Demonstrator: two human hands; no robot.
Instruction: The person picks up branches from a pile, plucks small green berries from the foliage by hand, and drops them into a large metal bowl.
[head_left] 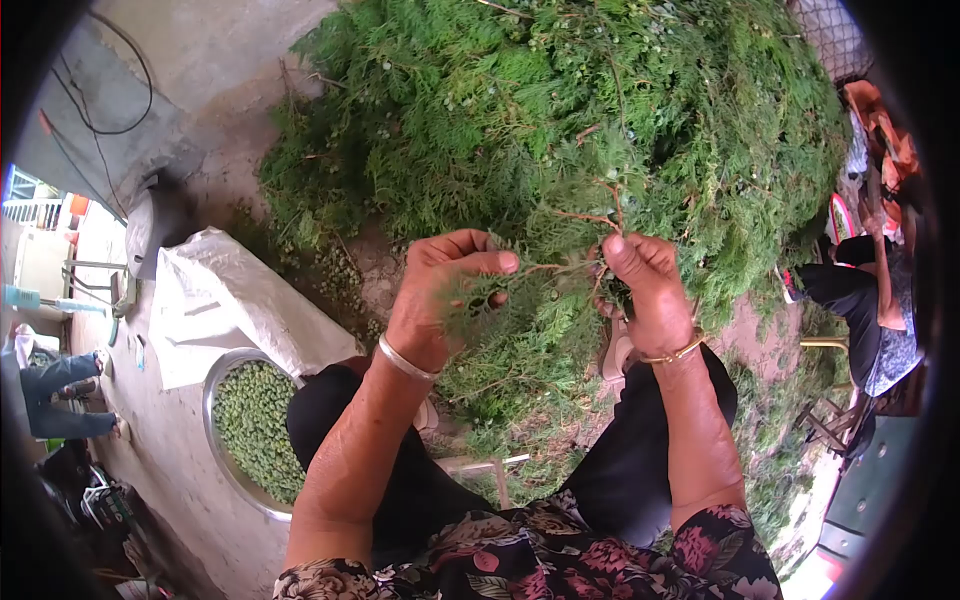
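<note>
Both hands are raised over my lap, a short way apart, in front of a large heap of green branches [560,110]. My left hand [447,290] has its thumb and fingers pinched on feathery green foliage, which blurs below the fingers. A thin brown-stemmed sprig [585,216] is gripped in my right hand [648,280], between thumb and curled fingers, its twigs pointing up and left. A metal basin [213,425] full of small green cones or berries [262,430] stands beside my left knee.
A white sack [245,305] lies behind the basin. Loose sprigs [520,400] cover the ground between my legs. At the right sits another person [875,310] in dark trousers. Another person's legs [70,395] show at the far left. A cable [150,85] hangs at upper left.
</note>
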